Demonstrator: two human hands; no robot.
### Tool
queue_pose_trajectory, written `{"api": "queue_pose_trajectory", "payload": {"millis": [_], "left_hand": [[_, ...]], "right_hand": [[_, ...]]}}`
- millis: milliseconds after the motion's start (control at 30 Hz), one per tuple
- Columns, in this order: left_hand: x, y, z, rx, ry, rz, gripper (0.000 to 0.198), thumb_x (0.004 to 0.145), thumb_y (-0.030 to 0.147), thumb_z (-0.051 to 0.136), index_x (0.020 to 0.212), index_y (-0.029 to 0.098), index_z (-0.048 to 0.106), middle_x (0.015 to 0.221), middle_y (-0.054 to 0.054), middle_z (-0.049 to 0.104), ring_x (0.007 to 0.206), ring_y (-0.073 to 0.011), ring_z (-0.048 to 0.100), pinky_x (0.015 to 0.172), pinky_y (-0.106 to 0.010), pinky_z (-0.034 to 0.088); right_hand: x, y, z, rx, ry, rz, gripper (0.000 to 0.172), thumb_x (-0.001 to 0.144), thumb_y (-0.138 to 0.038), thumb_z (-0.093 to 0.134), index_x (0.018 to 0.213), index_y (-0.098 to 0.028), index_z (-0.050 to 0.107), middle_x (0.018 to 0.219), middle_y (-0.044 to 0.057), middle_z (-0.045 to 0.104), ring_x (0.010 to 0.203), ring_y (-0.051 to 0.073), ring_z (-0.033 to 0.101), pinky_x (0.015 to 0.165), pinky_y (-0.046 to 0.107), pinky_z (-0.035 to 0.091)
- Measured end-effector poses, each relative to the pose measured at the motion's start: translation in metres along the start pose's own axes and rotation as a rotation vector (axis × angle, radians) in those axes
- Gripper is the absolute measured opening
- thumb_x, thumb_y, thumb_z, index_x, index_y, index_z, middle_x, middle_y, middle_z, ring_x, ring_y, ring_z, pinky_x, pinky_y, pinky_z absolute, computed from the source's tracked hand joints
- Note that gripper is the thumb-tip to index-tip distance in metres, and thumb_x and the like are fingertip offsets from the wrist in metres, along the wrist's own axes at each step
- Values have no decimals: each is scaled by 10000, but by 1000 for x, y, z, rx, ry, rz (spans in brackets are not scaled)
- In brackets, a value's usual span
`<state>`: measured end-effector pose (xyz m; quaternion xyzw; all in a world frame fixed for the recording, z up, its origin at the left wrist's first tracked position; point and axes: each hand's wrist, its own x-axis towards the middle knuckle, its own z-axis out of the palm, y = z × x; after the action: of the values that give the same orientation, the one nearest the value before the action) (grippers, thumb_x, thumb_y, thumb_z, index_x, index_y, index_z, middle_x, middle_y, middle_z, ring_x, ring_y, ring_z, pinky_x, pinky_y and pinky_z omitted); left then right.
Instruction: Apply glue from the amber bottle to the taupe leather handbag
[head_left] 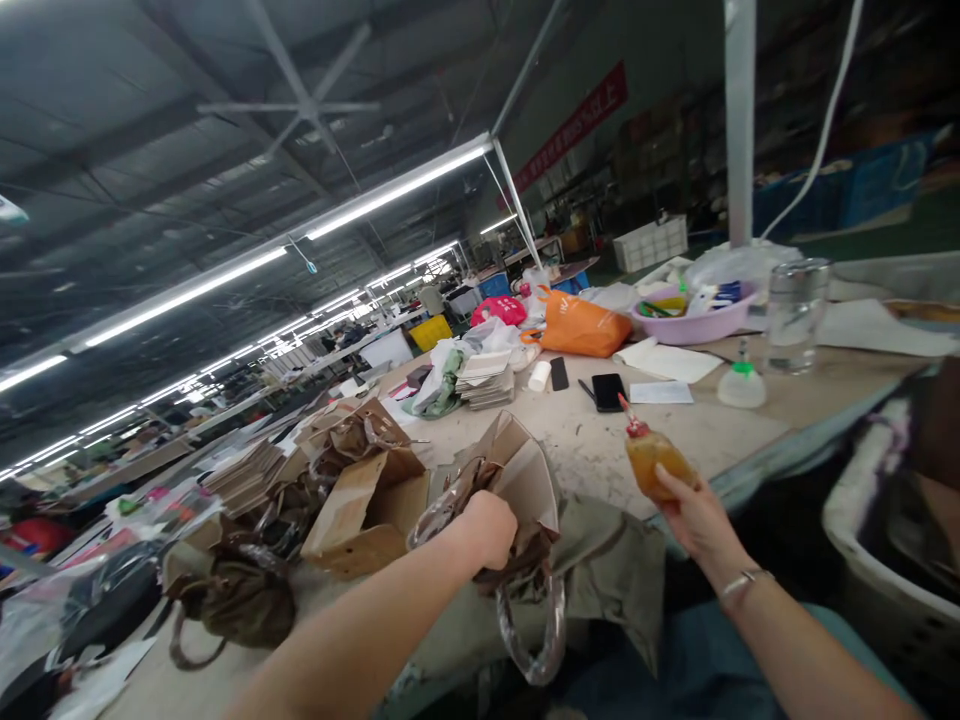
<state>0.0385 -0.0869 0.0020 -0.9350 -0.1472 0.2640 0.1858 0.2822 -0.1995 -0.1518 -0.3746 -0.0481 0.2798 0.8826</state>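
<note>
My right hand (pixel 694 515) grips a squeeze bottle (pixel 660 462) of amber liquid, tilted, its red nozzle pointing up and left. The bottle is above the table's front edge. My left hand (pixel 491 530) is closed on a brown handbag (pixel 536 545), its fingers mostly hidden. Stiff grey-brown board (pixel 529 480) stands up in the bag's opening. One handle (pixel 536 640), in clear plastic wrap, hangs over the table edge. Olive-grey fabric (pixel 611 555) lies under and right of the bag.
An open cardboard box (pixel 367 515) and another brown bag (pixel 240 595) stand to the left. Farther back are a phone (pixel 608 392), a green-capped bottle (pixel 742 385), a glass jar (pixel 795 320), a purple basin (pixel 697 325) and an orange bag (pixel 585 325). A white basket (pixel 862 530) stands right.
</note>
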Motion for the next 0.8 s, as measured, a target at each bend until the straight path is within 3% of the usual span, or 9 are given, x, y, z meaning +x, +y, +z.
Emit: {"api": "queue_pose_trajectory", "payload": {"millis": [100, 267, 367, 433, 500, 600, 700, 800], "left_hand": [[5, 10, 4, 80, -26, 48, 246, 712, 244, 631, 855, 84, 750, 826, -212, 721, 802, -331, 687, 681, -408, 525], [9, 10, 22, 73, 150, 145, 253, 734, 241, 593, 912, 94, 697, 882, -166, 683, 853, -309, 646, 738, -445, 474], [12, 9, 31, 99, 192, 190, 221, 747, 231, 584, 908, 110, 675, 883, -145, 654, 864, -294, 628, 829, -500, 417], [16, 10, 33, 108, 190, 204, 226, 743, 232, 600, 920, 112, 671, 908, -133, 638, 844, -280, 624, 849, -509, 397], [21, 13, 32, 104, 194, 212, 226, 735, 225, 617, 928, 119, 670, 940, -120, 620, 811, -268, 623, 821, -497, 410], [27, 17, 28, 78, 238, 257, 165, 743, 194, 612, 892, 147, 666, 976, -99, 593, 776, -249, 613, 727, -454, 442], [28, 18, 24, 65, 364, 339, 157, 771, 156, 581, 912, 170, 650, 1189, -116, 544, 860, -231, 588, 690, -406, 453], [23, 18, 23, 54, 474, 379, 207, 788, 138, 565, 982, 177, 623, 1398, -120, 416, 1023, -237, 529, 708, -354, 465]], "right_hand": [[13, 10, 3, -155, -1, -92, 580, 444, -414, 854, 852, -213, 494, 854, -14, 619, 793, 156, 634, 709, 265, 561], [46, 19, -2, -410, 64, -163, 570, 466, -484, 818, 831, -220, 469, 755, -25, 554, 743, 190, 580, 730, 350, 522], [61, 21, -9, -870, 32, -238, 524, 544, -505, 779, 878, -198, 517, 776, 34, 577, 794, 264, 578, 780, 435, 491], [65, 23, -15, -1246, -38, -387, 483, 656, -544, 679, 933, -181, 522, 908, 120, 607, 939, 328, 578, 852, 475, 466], [67, 25, -23, -1465, -61, -517, 474, 740, -561, 578, 981, -157, 525, 1017, 194, 602, 1072, 368, 541, 905, 494, 446], [71, 27, -37, -1579, -52, -563, 543, 746, -620, 520, 989, -134, 545, 961, 218, 616, 1077, 396, 544, 909, 502, 452], [73, 21, -46, -1606, -109, -614, 703, 691, -719, 515, 1032, -107, 571, 952, 247, 621, 1102, 435, 534, 945, 523, 432], [42, 0, -41, -1542, -70, -640, 943, 633, -772, 549, 1211, -29, 490, 1122, 320, 565, 1162, 482, 487, 995, 592, 370]]}}
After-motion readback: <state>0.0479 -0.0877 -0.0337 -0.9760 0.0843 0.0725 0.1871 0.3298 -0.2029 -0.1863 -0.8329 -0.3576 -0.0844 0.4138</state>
